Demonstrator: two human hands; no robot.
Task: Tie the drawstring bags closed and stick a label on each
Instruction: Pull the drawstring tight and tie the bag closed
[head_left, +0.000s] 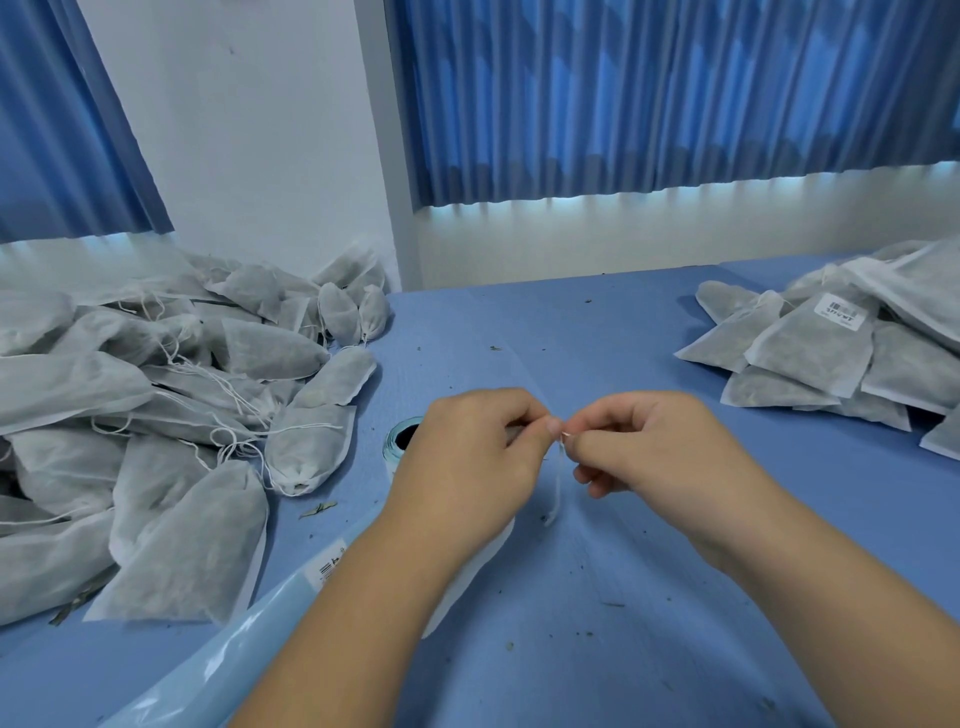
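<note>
Of the person, only the two arms are in view, from the fingers up to a part of each forearm. The left hand (467, 457) and the right hand (639, 447) are bare. The left forearm (363, 613) and the right forearm (810, 597) are bare too, all the way to the lower edge of the view. The skin looks smooth and even. One nail (555, 426) on the left hand is cut short and rounded. Both forearms look broad near the camera, as the wide lens makes them.
</note>
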